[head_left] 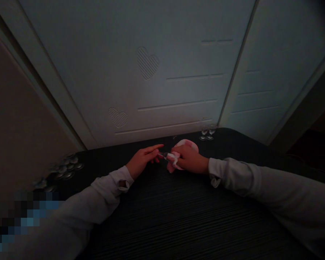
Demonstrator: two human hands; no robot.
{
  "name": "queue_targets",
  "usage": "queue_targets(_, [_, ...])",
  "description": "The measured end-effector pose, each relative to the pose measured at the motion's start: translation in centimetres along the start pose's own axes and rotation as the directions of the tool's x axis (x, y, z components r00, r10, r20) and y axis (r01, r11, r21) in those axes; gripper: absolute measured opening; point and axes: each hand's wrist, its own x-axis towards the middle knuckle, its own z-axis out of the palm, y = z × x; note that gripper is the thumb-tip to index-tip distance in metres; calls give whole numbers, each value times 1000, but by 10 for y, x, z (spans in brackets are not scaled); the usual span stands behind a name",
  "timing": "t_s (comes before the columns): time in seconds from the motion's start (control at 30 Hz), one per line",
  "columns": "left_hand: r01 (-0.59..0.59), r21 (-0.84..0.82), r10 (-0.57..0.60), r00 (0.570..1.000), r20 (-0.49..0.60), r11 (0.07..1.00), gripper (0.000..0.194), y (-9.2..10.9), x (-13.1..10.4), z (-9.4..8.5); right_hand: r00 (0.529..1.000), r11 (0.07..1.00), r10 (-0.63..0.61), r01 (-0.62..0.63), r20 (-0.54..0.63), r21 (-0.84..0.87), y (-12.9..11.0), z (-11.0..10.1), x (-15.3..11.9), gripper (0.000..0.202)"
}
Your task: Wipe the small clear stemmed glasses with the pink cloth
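Near the back of the dark table, my left hand (pixel 143 159) pinches the end of a small clear glass (pixel 164 155), its index finger stretched out above. My right hand (pixel 191 159) is closed round a pink and white cloth (pixel 188 143), which is pressed against the glass's other end. The cloth bunches in front of the fingers and spreads out behind the hand. Part of the glass is hidden by the fingers and the cloth.
Two small stemmed glasses (pixel 207 133) stand at the table's back right. Several more glasses (pixel 66 167) are grouped at the left edge. The dark table (pixel 162 216) meets a pale panel with heart carvings (pixel 147 63) behind.
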Motion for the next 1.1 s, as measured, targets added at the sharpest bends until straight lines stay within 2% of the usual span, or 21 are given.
queue_targets(0.27, [3, -8, -3, 1000, -19, 1000, 40, -1, 0, 0, 998, 999, 48, -48, 33, 4, -1, 0, 1, 28])
queue_targets(0.43, [-2, 9, 2, 1000, -19, 1000, 39, -1, -1, 0, 995, 996, 76, -78, 70, 32, 1, -1, 2, 20])
queue_targets(0.57, [-2, 9, 3, 1000, -20, 1000, 40, 0, -1, 1, 995, 997, 64, -67, 82, 28, 5, 0, 3, 15])
queue_targets(0.93, [3, 17, -3, 1000, -29, 1000, 41, 2, -1, 1, 999, 1000, -5, 6, 48, -5, 4, 0, 2, 23])
queue_targets(1.1, [4, 6, -4, 1000, -20, 1000, 42, 0, 0, 0, 999, 999, 13, -11, 40, -41, 3, 2, 2, 23])
